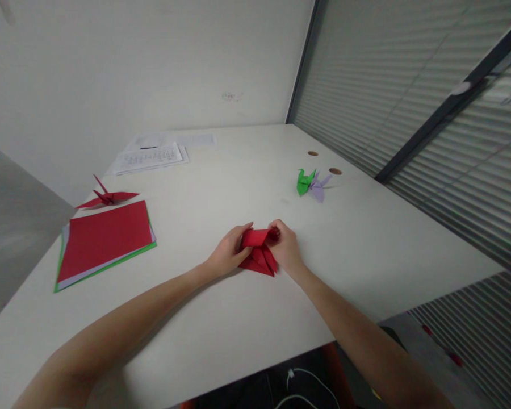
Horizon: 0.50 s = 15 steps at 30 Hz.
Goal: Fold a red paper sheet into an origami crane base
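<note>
The left hand (pixel 229 251) and right hand (pixel 287 248) have a pinching grip on red paper (pixel 259 261), just part-folded, while the green bird (pixel 305 183), purple bird (pixel 318 188) and red bird (pixel 107 198) look done to me.

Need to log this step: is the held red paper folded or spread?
Folded: creases and overlapping flaps show on the red paper between the left hand and right hand.

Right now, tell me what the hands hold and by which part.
Folded red paper: left hand at its left side, right hand at its upper right.
</note>
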Motion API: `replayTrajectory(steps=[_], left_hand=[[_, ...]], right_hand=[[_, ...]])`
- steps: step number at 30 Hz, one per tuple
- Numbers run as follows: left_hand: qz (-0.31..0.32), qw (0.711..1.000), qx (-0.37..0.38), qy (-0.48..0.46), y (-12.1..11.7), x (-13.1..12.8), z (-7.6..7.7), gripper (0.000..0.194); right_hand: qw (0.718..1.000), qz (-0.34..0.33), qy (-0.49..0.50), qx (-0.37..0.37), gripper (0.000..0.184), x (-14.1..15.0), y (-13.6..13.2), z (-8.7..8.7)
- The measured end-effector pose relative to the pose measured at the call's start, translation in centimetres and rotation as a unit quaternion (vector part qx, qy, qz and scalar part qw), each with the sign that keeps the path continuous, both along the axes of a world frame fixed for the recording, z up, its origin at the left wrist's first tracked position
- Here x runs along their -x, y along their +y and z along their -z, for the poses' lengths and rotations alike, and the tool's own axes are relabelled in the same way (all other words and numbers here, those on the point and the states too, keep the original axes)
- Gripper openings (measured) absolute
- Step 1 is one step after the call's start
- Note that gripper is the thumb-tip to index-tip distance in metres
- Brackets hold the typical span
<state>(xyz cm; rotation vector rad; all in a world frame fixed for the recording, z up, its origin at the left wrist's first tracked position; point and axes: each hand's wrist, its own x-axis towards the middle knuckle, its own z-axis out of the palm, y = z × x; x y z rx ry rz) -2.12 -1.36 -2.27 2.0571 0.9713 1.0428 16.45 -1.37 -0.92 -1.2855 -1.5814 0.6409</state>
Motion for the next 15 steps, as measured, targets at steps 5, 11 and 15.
replayTrajectory(steps=[5,11,15], left_hand=[[0.008,1.0,-0.011,0.003,-0.1,0.0,0.2,0.063],[-0.027,0.989,0.1,-0.106,0.9,0.1,0.7,0.053],[-0.015,0.974,0.158,-0.16,1.2,0.4,0.5,0.052]], right_hand=[[0.998,0.023,-0.052,-0.033,0.013,1.2,-0.5,0.1],[0.996,-0.057,-0.041,-0.062,0.007,1.9,-1.2,0.0],[0.984,-0.165,-0.005,-0.064,0.009,1.8,-1.6,-0.6]])
